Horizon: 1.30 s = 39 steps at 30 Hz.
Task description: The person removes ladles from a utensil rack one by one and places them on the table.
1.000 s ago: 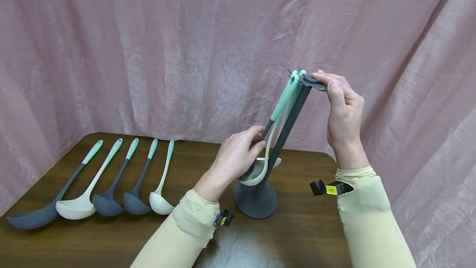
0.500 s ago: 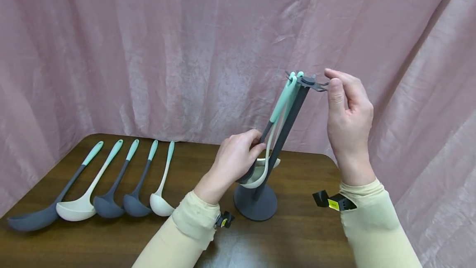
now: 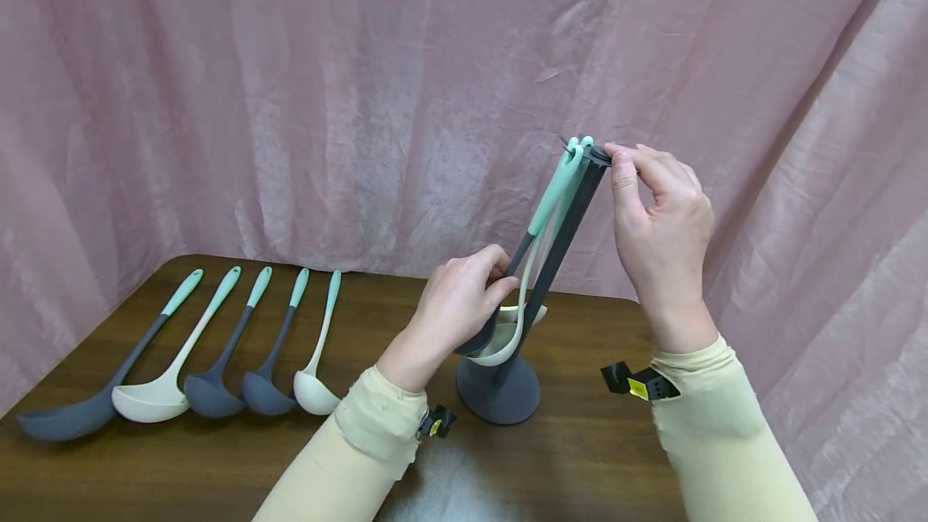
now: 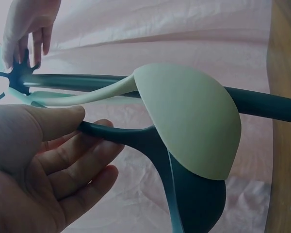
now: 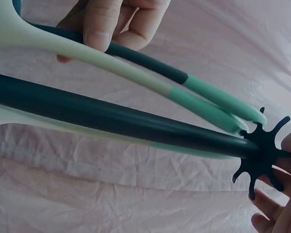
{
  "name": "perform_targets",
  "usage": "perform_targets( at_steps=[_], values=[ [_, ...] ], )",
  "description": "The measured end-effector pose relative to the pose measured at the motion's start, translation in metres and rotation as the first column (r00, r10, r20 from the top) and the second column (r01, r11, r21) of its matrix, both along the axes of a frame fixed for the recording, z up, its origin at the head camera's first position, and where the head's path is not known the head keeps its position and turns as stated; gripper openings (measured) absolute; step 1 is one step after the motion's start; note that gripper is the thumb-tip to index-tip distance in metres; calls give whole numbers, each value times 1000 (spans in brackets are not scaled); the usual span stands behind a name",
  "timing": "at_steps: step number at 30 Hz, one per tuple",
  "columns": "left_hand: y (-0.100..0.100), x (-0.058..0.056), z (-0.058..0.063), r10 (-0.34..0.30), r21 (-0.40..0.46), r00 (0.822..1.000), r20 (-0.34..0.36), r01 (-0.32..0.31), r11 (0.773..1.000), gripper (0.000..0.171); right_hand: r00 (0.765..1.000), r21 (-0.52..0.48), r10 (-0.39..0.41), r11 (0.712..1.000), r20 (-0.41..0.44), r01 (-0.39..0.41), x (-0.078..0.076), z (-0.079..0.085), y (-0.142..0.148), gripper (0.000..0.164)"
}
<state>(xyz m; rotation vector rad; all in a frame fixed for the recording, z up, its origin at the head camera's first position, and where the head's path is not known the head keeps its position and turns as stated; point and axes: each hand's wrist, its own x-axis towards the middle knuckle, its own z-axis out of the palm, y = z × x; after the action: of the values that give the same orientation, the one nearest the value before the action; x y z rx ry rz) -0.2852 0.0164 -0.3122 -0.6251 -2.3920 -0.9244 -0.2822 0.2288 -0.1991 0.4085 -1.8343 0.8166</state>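
Note:
A dark grey utensil stand with a round base leans slightly in the head view. Its top is a ring of curved hooks. My left hand pinches the shaft of a dark grey ladle whose mint handle end hangs on a hook. Beside it hangs a cream ladle, its bowl in front of the post in the left wrist view. Another cream utensil with a mint handle hangs behind the post. My right hand pinches the hook ring's right side between thumb and fingers.
On the left of the brown wooden table several ladles lie in a row, handles pointing away, among them a large dark one and a small cream one. A pink curtain hangs behind the table.
My right hand drew back from the hook ring to the right, then came back left and took hold of it again. The left hand has kept its grip on the dark ladle.

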Motion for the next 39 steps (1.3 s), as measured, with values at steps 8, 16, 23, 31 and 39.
perform_targets(
  at_steps=[8,16,23,31,39],
  values=[
    [0,1,1,-1,-30,1000,-12,1,1000,13,996,-38,82,996,42,-80,-10,-2,8,26],
    [0,2,1,-15,-34,1000,3,15,999,13,990,-59,131,990,56,-128,-19,-3,14,29],
    [1,2,2,-20,-31,1000,9,20,999,13,971,-108,232,968,63,-225,-29,-2,24,26],
    [2,4,3,-15,-52,1000,3,15,999,13,966,-86,241,969,92,-233,-30,3,30,25],
    [0,7,4,-24,-59,1000,-11,24,998,14,919,-132,372,925,130,-355,-36,2,36,27]
  ],
)
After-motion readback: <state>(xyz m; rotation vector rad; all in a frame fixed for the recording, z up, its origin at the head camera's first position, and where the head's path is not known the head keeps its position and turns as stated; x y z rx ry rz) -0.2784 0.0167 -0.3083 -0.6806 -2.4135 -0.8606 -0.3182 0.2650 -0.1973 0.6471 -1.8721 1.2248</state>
